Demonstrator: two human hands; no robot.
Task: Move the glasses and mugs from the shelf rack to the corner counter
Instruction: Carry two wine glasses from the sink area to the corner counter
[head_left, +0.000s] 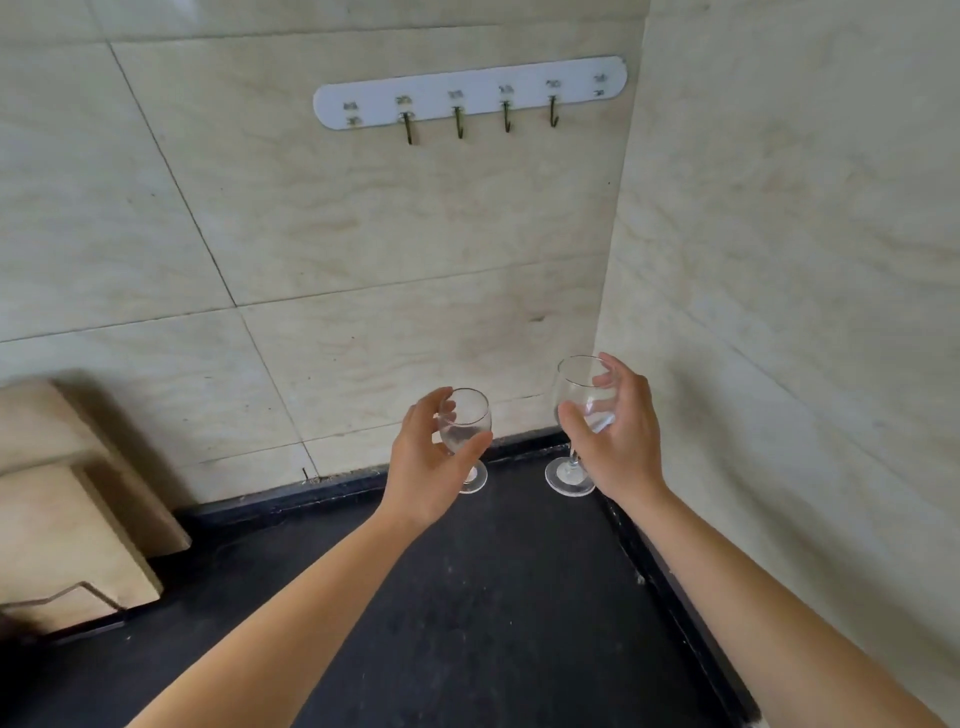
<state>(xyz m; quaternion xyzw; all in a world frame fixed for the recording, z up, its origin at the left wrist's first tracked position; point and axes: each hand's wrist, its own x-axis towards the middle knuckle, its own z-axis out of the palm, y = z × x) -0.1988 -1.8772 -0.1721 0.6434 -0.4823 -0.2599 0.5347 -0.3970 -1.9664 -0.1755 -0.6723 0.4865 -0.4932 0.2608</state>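
Observation:
Two clear stemmed glasses stand upright on the black corner counter, close to where the two walls meet. The shorter glass is on the left, and my left hand wraps its bowl, thumb under the right side and fingers at the left rim. The taller glass sits about a hand's width to the right. My right hand curls around that bowl from the right. Both round bases rest flat on the counter. No shelf rack or mugs are in view.
A white hook rail with several metal hooks hangs on the tiled back wall. A beige stepped stone block sits at the left on the counter. A raised black lip runs along the right wall.

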